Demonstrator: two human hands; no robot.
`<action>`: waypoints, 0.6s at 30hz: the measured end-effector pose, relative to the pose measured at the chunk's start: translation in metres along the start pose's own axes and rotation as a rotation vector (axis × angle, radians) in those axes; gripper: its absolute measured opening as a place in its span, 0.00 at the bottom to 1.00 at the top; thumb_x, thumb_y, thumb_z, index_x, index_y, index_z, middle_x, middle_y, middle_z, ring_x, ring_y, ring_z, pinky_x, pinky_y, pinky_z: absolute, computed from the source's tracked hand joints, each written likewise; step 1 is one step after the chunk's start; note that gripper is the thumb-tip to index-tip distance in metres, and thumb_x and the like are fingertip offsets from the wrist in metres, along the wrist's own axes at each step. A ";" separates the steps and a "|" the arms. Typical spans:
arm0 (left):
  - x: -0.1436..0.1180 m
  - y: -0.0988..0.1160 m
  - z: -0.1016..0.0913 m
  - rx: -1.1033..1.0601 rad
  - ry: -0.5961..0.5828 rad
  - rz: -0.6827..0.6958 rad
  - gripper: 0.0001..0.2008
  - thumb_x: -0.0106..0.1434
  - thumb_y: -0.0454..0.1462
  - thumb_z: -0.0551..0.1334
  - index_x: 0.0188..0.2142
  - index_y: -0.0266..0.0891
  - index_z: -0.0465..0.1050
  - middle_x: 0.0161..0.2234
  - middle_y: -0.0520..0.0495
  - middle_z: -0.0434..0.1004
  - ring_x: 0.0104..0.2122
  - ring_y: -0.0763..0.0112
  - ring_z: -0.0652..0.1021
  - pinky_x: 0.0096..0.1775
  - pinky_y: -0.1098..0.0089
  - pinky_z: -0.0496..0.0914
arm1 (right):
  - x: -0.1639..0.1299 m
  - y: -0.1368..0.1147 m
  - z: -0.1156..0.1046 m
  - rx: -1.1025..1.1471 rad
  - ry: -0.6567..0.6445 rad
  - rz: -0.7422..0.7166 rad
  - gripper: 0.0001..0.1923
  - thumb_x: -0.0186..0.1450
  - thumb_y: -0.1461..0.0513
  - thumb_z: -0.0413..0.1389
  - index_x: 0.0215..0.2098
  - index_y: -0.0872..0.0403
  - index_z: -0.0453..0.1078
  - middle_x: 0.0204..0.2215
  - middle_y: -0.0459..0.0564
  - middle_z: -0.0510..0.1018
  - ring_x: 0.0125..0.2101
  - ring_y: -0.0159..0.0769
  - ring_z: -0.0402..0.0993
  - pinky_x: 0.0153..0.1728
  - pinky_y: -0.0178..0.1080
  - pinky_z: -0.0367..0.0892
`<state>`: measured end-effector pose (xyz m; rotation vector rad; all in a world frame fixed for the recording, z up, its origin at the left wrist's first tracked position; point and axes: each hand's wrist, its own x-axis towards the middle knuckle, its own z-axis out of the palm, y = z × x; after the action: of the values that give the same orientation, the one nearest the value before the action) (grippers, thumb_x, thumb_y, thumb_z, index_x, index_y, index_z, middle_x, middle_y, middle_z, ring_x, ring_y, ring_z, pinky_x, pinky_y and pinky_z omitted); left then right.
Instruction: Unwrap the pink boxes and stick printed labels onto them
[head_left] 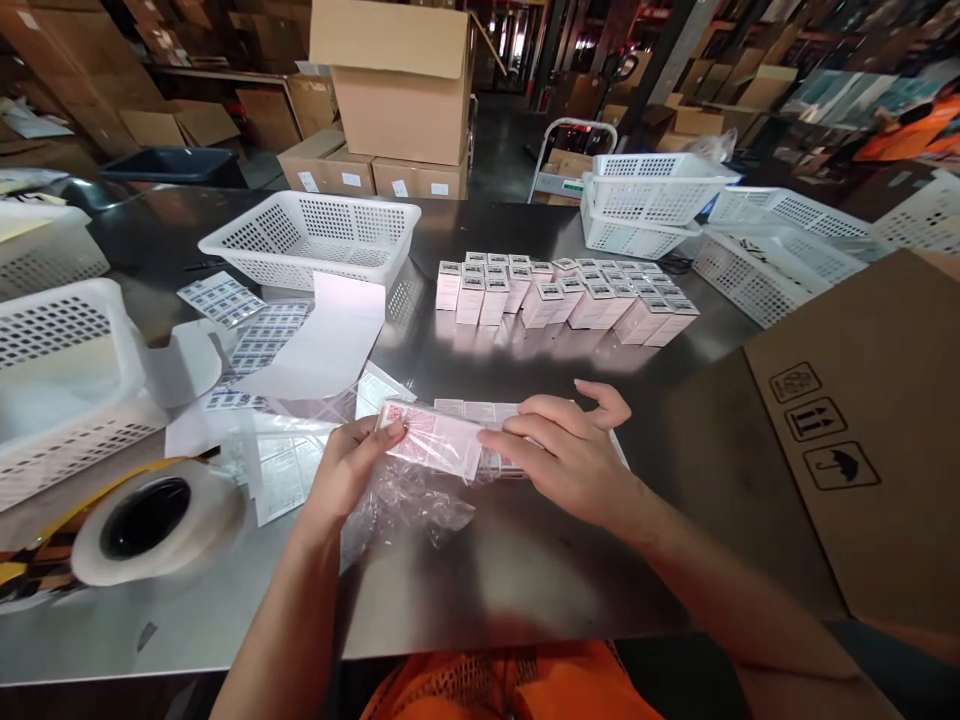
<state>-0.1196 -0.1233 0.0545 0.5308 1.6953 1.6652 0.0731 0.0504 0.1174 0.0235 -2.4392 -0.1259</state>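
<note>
My left hand (351,470) pinches the left end of a small pink-and-white packet (433,438) wrapped in clear film, held just above the steel table (525,560). My right hand (570,450) grips the packet's right end, fingers curled over it. Loose crumpled clear plastic (409,505) hangs under the packet. A short row of small white boxes (480,410) lies flat just behind the packet. Farther back, several small white boxes (562,295) stand upright in rows.
A white perforated basket (315,240) sits at back centre, others at left (60,380) and back right (652,195). Label sheets (255,335) and papers lie left of centre. A tape roll (150,520) is near left. A brown carton (862,430) stands at right.
</note>
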 end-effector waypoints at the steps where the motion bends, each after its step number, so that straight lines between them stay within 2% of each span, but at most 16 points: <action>1: 0.000 0.000 0.001 -0.037 -0.038 -0.015 0.21 0.53 0.52 0.69 0.24 0.35 0.73 0.23 0.48 0.72 0.25 0.68 0.71 0.29 0.69 0.64 | -0.004 0.001 0.000 0.020 0.010 -0.006 0.15 0.70 0.67 0.53 0.43 0.38 0.72 0.30 0.34 0.81 0.38 0.33 0.74 0.50 0.47 0.46; 3: 0.001 -0.001 0.002 -0.110 -0.131 -0.058 0.20 0.52 0.51 0.70 0.23 0.35 0.73 0.23 0.47 0.73 0.24 0.68 0.72 0.28 0.69 0.65 | -0.014 0.003 -0.003 0.027 0.047 -0.075 0.15 0.69 0.66 0.54 0.43 0.37 0.73 0.30 0.33 0.81 0.36 0.32 0.74 0.47 0.47 0.48; 5: 0.003 -0.002 0.002 -0.180 -0.173 -0.115 0.19 0.50 0.50 0.71 0.24 0.35 0.75 0.22 0.47 0.73 0.23 0.67 0.73 0.27 0.68 0.65 | -0.025 0.006 -0.007 0.018 0.084 -0.138 0.14 0.69 0.66 0.54 0.42 0.37 0.73 0.28 0.32 0.80 0.32 0.31 0.73 0.45 0.46 0.50; 7: 0.006 -0.002 -0.001 -0.257 -0.103 -0.160 0.20 0.49 0.51 0.71 0.25 0.35 0.76 0.21 0.47 0.74 0.21 0.67 0.73 0.25 0.68 0.65 | -0.032 0.008 -0.015 0.023 0.138 -0.125 0.13 0.68 0.66 0.54 0.37 0.37 0.73 0.24 0.33 0.78 0.29 0.31 0.71 0.43 0.46 0.50; 9: 0.009 0.000 -0.004 -0.311 0.031 -0.160 0.21 0.48 0.52 0.71 0.26 0.35 0.77 0.20 0.47 0.74 0.19 0.68 0.72 0.23 0.68 0.64 | -0.032 0.009 -0.022 0.026 0.199 -0.069 0.14 0.66 0.67 0.54 0.33 0.38 0.72 0.20 0.35 0.74 0.27 0.32 0.68 0.42 0.45 0.51; 11: 0.009 0.001 -0.005 -0.269 0.141 -0.105 0.21 0.48 0.53 0.71 0.25 0.35 0.76 0.20 0.48 0.73 0.19 0.69 0.71 0.23 0.69 0.63 | -0.024 0.005 -0.027 0.021 0.223 -0.015 0.09 0.66 0.65 0.55 0.35 0.41 0.71 0.22 0.39 0.74 0.28 0.34 0.68 0.40 0.45 0.52; 12: 0.008 0.001 -0.005 -0.213 0.183 -0.061 0.21 0.48 0.52 0.71 0.25 0.36 0.76 0.20 0.49 0.73 0.19 0.69 0.71 0.23 0.69 0.63 | -0.018 0.002 -0.028 0.030 0.202 0.029 0.02 0.67 0.60 0.56 0.36 0.44 0.71 0.24 0.41 0.74 0.29 0.35 0.68 0.39 0.45 0.53; 15: 0.001 0.000 -0.002 -0.026 0.272 0.087 0.19 0.52 0.51 0.70 0.26 0.36 0.75 0.20 0.51 0.72 0.21 0.70 0.71 0.24 0.70 0.62 | 0.002 -0.010 -0.022 0.061 0.014 0.228 0.22 0.64 0.42 0.55 0.31 0.52 0.68 0.24 0.46 0.73 0.28 0.36 0.66 0.36 0.45 0.53; 16: -0.002 0.000 -0.001 0.025 0.290 0.134 0.19 0.53 0.51 0.69 0.27 0.37 0.76 0.20 0.51 0.72 0.21 0.69 0.71 0.24 0.70 0.62 | 0.008 -0.013 -0.017 0.061 -0.059 0.276 0.24 0.65 0.42 0.53 0.28 0.53 0.66 0.23 0.46 0.72 0.27 0.35 0.65 0.36 0.45 0.52; 18: -0.007 0.000 0.002 0.105 0.270 0.218 0.18 0.56 0.51 0.67 0.28 0.37 0.76 0.20 0.51 0.72 0.23 0.68 0.72 0.25 0.70 0.63 | 0.013 -0.016 -0.005 0.068 -0.157 0.303 0.21 0.70 0.50 0.50 0.24 0.53 0.63 0.21 0.46 0.70 0.26 0.34 0.62 0.35 0.45 0.51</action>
<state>-0.1140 -0.1270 0.0559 0.5789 1.9877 1.8788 0.0660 0.0329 0.1284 -0.3354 -2.5690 0.0946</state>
